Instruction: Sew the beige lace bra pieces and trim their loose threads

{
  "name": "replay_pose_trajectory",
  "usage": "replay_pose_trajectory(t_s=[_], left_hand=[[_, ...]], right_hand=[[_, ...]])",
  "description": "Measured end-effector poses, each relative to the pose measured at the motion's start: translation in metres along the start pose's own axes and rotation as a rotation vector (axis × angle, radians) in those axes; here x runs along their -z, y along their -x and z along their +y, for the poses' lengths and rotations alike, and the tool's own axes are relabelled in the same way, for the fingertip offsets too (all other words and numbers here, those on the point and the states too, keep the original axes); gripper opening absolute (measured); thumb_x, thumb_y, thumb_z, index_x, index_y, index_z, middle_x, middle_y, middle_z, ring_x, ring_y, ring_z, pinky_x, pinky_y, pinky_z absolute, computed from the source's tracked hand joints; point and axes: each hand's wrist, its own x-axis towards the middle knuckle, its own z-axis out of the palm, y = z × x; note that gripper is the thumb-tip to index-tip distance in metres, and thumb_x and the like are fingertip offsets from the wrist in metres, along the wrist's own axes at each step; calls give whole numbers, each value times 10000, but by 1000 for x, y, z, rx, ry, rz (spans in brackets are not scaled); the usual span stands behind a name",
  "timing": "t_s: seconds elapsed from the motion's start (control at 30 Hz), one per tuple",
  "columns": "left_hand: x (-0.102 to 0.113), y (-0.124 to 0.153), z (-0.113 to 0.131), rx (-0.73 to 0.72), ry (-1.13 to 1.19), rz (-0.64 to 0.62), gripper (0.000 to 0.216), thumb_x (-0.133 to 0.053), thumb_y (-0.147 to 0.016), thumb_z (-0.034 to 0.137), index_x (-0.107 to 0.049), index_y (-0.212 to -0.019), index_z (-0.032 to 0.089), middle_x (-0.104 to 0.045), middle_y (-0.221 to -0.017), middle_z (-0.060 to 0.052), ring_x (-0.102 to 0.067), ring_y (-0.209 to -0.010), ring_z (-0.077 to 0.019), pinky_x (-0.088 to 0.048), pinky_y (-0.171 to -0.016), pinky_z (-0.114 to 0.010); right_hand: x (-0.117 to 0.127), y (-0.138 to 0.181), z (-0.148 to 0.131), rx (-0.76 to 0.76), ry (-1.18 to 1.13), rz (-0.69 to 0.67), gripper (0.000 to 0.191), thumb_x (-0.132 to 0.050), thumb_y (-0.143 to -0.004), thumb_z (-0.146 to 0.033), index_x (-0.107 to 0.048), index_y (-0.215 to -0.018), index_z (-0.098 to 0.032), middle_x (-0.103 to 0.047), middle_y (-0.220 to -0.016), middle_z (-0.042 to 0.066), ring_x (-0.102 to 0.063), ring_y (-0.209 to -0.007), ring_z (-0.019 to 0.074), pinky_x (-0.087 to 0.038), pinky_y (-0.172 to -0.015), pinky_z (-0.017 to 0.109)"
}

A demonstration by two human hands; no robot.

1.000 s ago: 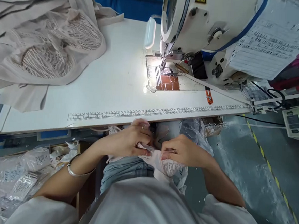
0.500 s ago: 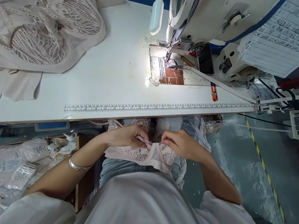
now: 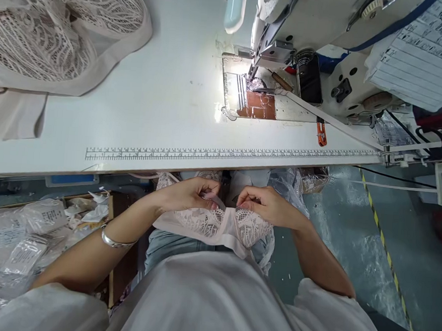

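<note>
A pale pink lace bra (image 3: 205,224) lies over my lap, below the front edge of the table. My left hand (image 3: 194,194) pinches the upper edge of one lace cup between thumb and fingers. On the other side of the centre piece, my right hand (image 3: 261,204) grips the top edge of the second cup. The centre of the bra, between the hands, faces up toward me. Parts of the upper edges are hidden behind my fingers.
A sewing machine (image 3: 310,25) with its lamp lit stands on the white table (image 3: 164,111). Beige lace bras (image 3: 43,47) lie at the left. Orange-handled snips (image 3: 321,132) rest right of the needle plate. A box of plastic-wrapped packs (image 3: 23,232) stands at lower left.
My view has shifted slightly, so the table and machine sit a little differently. Both hands keep hold of the bra, and its second cup now shows more fully spread.
</note>
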Motion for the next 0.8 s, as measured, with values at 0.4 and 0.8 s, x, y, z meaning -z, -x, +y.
replay_pose_trajectory(t_s=[0.4, 0.8], left_hand=[[2, 2, -4, 35, 10, -21, 438, -732, -772, 352, -324, -694, 216, -298, -665, 78, -328, -565, -71, -299, -572, -211], [4, 3, -4, 85, -163, 22, 404, -696, -753, 344, -319, -672, 222, -319, -649, 76, -351, -572, -90, -334, -583, -216]], right_hand=[[5, -1, 1, 86, 78, -16, 269, -522, -939, -330, -657, -764, -177, -458, -541, -50, -357, -513, 90, -266, -532, 243], [3, -2, 5, 52, -45, -52, 235, -565, -930, -399, -560, -805, -201, -381, -528, -87, -339, -489, 91, -250, -498, 222]])
